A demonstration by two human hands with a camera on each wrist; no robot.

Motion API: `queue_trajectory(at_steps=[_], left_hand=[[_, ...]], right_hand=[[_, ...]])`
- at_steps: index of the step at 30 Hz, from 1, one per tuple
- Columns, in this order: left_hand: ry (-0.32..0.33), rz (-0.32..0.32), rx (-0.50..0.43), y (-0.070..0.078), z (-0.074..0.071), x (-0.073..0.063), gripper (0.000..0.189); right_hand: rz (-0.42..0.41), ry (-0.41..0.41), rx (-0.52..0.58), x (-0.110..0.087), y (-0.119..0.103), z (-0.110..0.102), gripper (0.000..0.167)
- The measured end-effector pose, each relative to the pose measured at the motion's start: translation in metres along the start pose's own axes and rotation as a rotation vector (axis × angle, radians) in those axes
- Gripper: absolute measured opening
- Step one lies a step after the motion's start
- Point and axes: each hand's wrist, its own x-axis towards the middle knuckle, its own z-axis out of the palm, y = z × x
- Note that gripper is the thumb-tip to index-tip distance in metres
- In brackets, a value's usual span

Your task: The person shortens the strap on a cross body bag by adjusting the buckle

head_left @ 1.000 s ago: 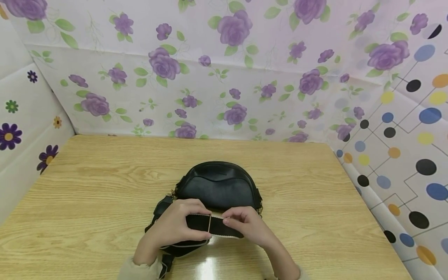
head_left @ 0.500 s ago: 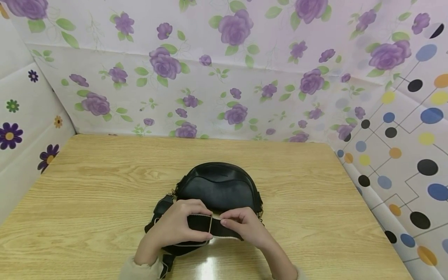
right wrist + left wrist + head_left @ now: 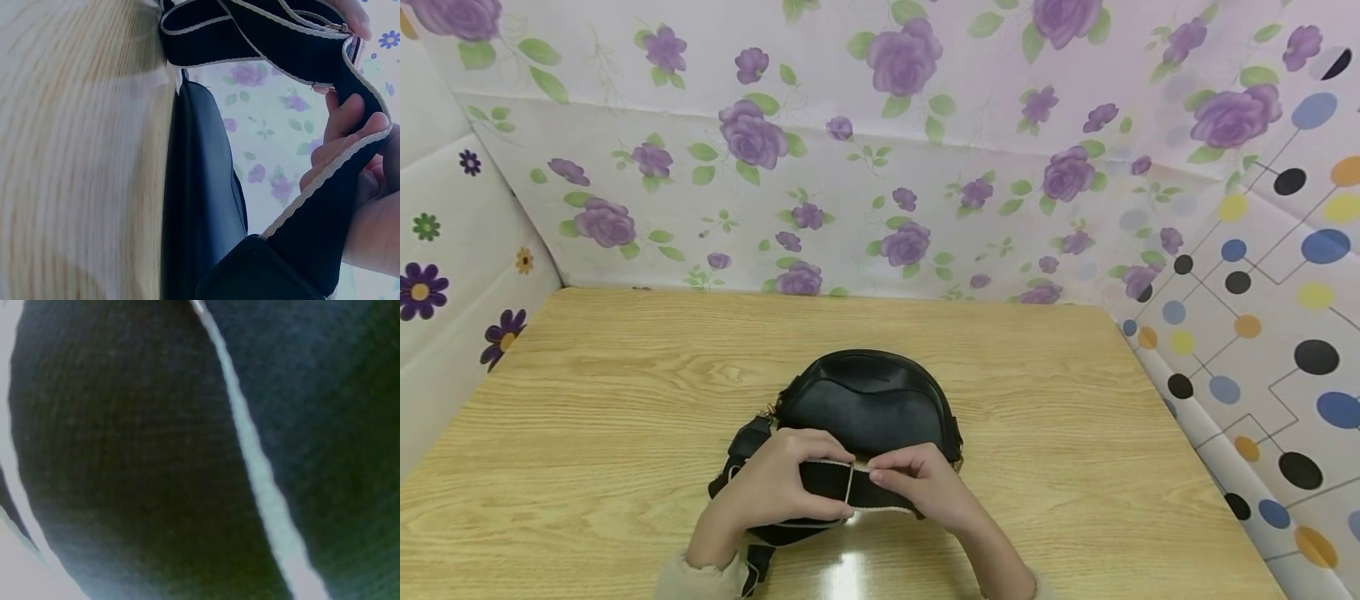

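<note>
A black half-round shoulder bag (image 3: 861, 408) lies on the wooden table in front of me. Its wide black strap (image 3: 823, 477) has pale edging and passes through a thin metal slider (image 3: 850, 482). My left hand (image 3: 778, 479) holds the slider at its two ends, between the thumb and fingers. Just right of it, my right hand (image 3: 925, 485) pinches the strap. In the right wrist view, several folds of the strap (image 3: 287, 56) hang above the bag, and the fingers (image 3: 347, 115) curl against the webbing. Close-up strap webbing (image 3: 131, 444) fills the left wrist view, hiding the left hand there.
More strap and a black leather end piece (image 3: 748, 437) lie to the left of the bag. The wooden table (image 3: 625, 375) reaches back to a flowered cloth wall (image 3: 850, 208). A dotted cloth (image 3: 1247, 375) stands along the right side.
My right hand has shifted slightly left along the strap, closer to the slider. The left hand keeps its hold, and the bag lies almost as before.
</note>
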Motion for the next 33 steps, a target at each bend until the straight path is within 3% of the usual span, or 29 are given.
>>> queue_trajectory(at_steps=[14, 25, 33], left_hand=[[-0.041, -0.073, 0.049, 0.0015, -0.001, -0.0009, 0.034], [-0.032, -0.008, -0.002, -0.0002, 0.0013, 0.0004, 0.032], [-0.011, 0.015, 0.011, 0.0005, 0.0034, 0.0024, 0.033]], right_hand=[[-0.038, -0.029, 0.086, 0.0, -0.0021, 0.0012, 0.023], [-0.047, -0.024, 0.102, 0.0009, -0.0012, 0.0047, 0.023], [0.033, 0.037, 0.027, 0.0012, -0.0063, 0.0095, 0.017]])
